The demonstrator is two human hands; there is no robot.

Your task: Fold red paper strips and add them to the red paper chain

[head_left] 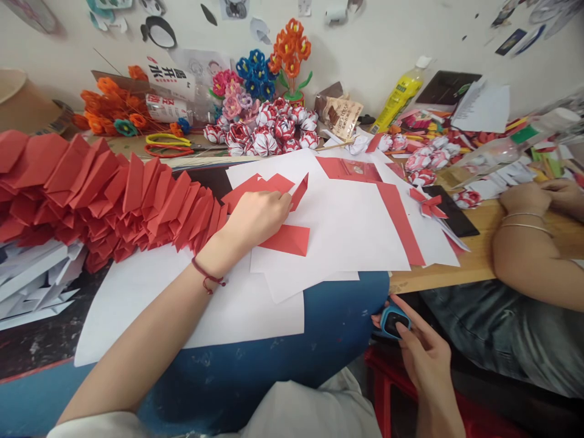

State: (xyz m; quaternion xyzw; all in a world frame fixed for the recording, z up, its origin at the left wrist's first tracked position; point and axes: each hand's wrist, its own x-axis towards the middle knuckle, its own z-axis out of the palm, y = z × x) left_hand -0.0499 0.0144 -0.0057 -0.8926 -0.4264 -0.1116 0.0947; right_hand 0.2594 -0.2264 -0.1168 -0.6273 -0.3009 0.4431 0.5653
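My left hand (262, 216) is over the white sheets with its fingers closed, pinching a folded red paper piece (300, 192) that sticks up past the fingertips. Under and beside that hand are more red paper pieces, one a flat red rectangle (292, 240). Low on the right, my right hand (426, 347) grips a small blue device with a black face (395, 321), which looks like a watch; the thumb rests on its face. White paper sheets (347, 225) spread across the table, with a red strip (399, 222) on them.
A long row of folded red pieces (104, 194) lies at left, above folded white papers (36, 286). Paper flowers (267, 131), a yellow bottle (401, 91) and a clear bottle (497, 149) stand behind. At right, another person's arm (524, 243) rests on the wooden table.
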